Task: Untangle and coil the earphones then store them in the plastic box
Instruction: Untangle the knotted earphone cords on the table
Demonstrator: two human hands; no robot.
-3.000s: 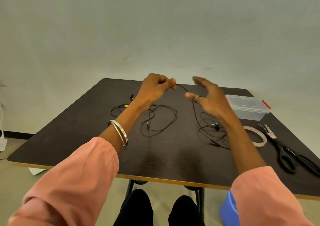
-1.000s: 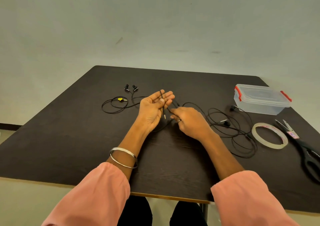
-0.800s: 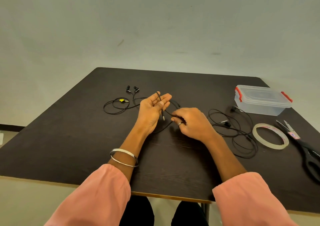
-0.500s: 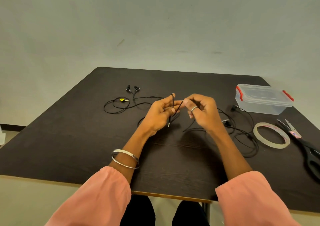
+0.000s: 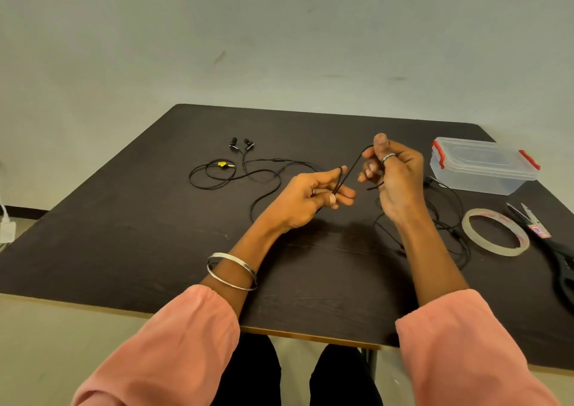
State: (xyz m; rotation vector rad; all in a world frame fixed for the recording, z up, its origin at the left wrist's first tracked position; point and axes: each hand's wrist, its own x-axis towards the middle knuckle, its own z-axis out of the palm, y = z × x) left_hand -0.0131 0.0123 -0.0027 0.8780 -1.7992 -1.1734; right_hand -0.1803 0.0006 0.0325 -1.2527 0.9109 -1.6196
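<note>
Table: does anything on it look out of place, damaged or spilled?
Nothing stands out. The left hand and right hand hold one black cable between them. A second earphone lies loosely looped. The box is closed. The tape and scissors lie flat beside it.

The person wears loose salmon-pink sleeves [image 5: 174,340] gathered at the forearms, and dark trousers [image 5: 248,371] show at 6 o'clock below the table edge. The left wrist carries two thin silver bangles [image 5: 231,270]. A silver ring [image 5: 388,157] bands one finger of the right hand [image 5: 394,182].
</note>
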